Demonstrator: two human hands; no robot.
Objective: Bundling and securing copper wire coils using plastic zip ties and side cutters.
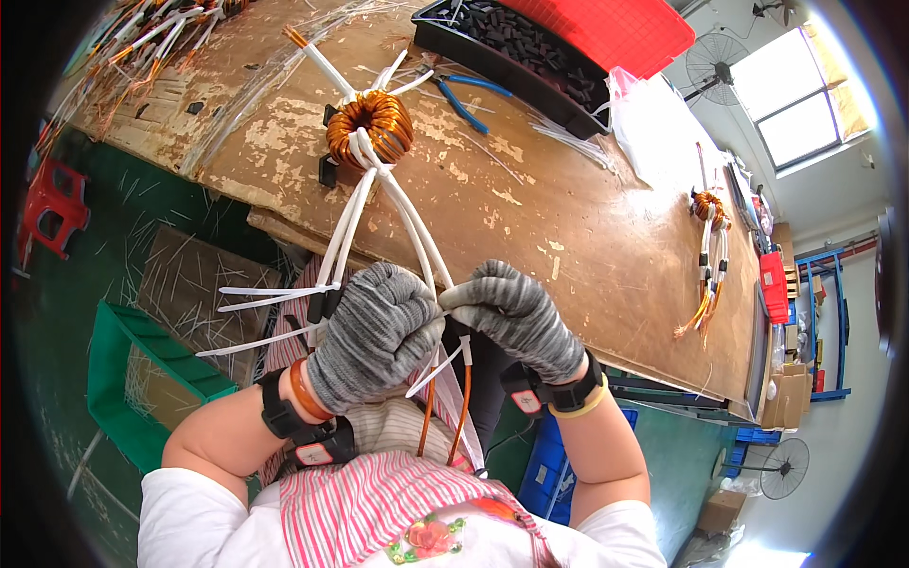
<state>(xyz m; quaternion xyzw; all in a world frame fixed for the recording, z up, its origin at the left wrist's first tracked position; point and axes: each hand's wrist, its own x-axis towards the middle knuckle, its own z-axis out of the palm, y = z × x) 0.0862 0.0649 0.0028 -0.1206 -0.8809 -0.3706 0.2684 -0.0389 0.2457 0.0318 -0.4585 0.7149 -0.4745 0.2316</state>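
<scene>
A copper-wound toroidal coil (386, 123) lies near the table's front edge, with white-sleeved leads (407, 216) running from it toward me. Both hands wear grey knitted gloves. My left hand (374, 327) is closed beside the right-hand pair of leads. My right hand (516, 312) pinches from the other side, its fingertips meeting the left's at a thin white cable tie, mostly hidden by the gloves. A white tie tail (436, 370) sticks out below. Other cable ties (270, 295) cross the left-hand leads, tails pointing left. Bare orange wire ends (463, 407) hang over my lap.
Blue-handled pliers (464, 102) lie behind the coil. A black tray (530, 62) of small black pieces stands at the back, near a red bin (606, 28). Another coil (708, 205) rests at right. Left of me are a green crate (151, 346) and a red stool (57, 208).
</scene>
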